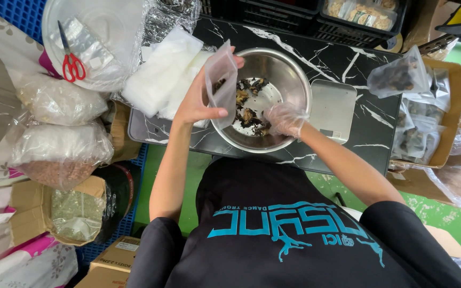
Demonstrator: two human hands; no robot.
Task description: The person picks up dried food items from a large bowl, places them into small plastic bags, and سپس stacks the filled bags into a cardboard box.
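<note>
The clear pouch hangs over the steel bowl's left rim, pinched in my bare left hand. My gloved right hand sits inside the bowl, curled over the dried pieces; I can't tell whether it grips any.

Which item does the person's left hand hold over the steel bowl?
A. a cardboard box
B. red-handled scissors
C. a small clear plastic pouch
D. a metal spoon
C: the left hand pinches a small clear plastic pouch upright over the rim of the steel bowl, while the gloved right hand reaches into the dried pieces inside; the scissors lie apart on a clear lid.
</note>
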